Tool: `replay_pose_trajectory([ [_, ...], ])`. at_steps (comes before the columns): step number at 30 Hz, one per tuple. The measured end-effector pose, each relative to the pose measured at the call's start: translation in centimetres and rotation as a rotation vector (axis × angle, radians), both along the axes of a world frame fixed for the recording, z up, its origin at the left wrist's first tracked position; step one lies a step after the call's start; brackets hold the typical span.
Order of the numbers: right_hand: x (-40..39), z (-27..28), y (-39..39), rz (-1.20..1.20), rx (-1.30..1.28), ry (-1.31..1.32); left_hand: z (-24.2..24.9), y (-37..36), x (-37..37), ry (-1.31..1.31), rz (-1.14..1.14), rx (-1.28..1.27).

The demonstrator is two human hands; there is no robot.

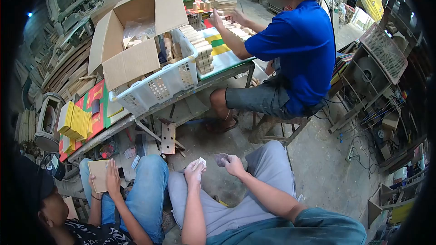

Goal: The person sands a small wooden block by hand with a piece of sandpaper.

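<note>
Sandpaper [221, 159], apparently, pinched in the right hand [235, 166].
A small whitish piece [202, 161] is held by the left hand [194, 172], near the sandpaper.

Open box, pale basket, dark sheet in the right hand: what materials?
Box: matt brown cardboard, by its thin folded flaps. Basket: likely smooth plastic, by its moulded-looking holes. Dark sheet: possibly sandpaper, thin and dull; grit too small to see.

From here I see a small whitish piece [202, 160] poking from the top of the left grip [195, 171], partly hidden. A dark flat scrap [220, 159] juts from the right grip [234, 166] towards it, not touching.
</note>
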State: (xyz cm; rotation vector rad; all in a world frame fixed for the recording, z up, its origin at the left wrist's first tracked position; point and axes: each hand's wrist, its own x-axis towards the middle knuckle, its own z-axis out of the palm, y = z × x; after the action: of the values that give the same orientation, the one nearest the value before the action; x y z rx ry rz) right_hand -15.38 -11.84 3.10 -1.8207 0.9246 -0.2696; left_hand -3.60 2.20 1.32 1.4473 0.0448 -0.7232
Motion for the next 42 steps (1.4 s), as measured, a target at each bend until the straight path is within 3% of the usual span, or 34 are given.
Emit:
replay_pose_trajectory([
  [9,1.2,1.6,0.7,0.002,-0.006,0.02,-0.2,-0.5,0.6,0.004,-0.004,0.001],
  [13,1.9,2.7,0.6,-0.068,-0.061,-0.088,0.4,-1.0,0.3,-0.037,0.005,-0.048],
  [15,2.0,2.8,0.9,-0.004,-0.068,-0.421,0.9,-0.8,0.4,-0.066,-0.025,0.02],
  [16,1.7,4.1,0.8,-0.009,-0.061,-0.401,1.3,-0.8,0.3,-0.099,-0.036,0.02],
  [18,1.6,6.2,0.3,0.273,-0.475,-0.622,1.5,-0.3,-0.4,-0.135,-0.008,0.041],
  [19,2.0,6.2,-0.6,0.33,-0.521,-0.68,1.7,-0.3,-0.2,-0.14,0.028,0.045],
  [21,4.1,5.9,-1.9,-0.087,-0.193,-0.642,1.0,-0.1,0.5,-0.08,0.019,0.06],
  [23,3.7,5.1,-4.9,-0.066,-0.099,0.15,0.2,0.0,0.9,-0.029,0.005,0.077],
  [26,3.2,2.6,-2.6,-0.078,-0.161,-0.133,0.0,-0.5,1.2,0.001,-0.033,-0.052],
  [27,3.3,3.1,-1.4,-0.02,-0.026,-0.15,0.6,-0.7,0.8,-0.009,-0.028,-0.055],
  [28,3.5,3.2,0.4,0.058,0.002,-0.493,1.6,-0.9,0.2,-0.042,-0.031,-0.004],
  [29,3.4,3.5,1.4,0.202,-0.169,-0.445,2.3,-1.6,0.0,-0.078,-0.036,0.039],
  [33,4.4,6.0,3.2,0.274,0.03,-0.338,6.0,-2.5,-1.4,-0.331,0.036,0.023],
  [36,5.4,5.4,1.3,0.359,-0.005,-0.269,5.5,-3.2,-2.1,-0.319,0.065,-0.024],
  [38,5.0,5.7,1.8,0.319,-0.027,-0.257,3.3,-3.4,-1.5,-0.38,0.068,-0.066],
  [42,4.7,4.8,2.6,0.262,-0.08,-0.373,5.2,-3.3,-1.0,-0.367,0.121,-0.07],
])
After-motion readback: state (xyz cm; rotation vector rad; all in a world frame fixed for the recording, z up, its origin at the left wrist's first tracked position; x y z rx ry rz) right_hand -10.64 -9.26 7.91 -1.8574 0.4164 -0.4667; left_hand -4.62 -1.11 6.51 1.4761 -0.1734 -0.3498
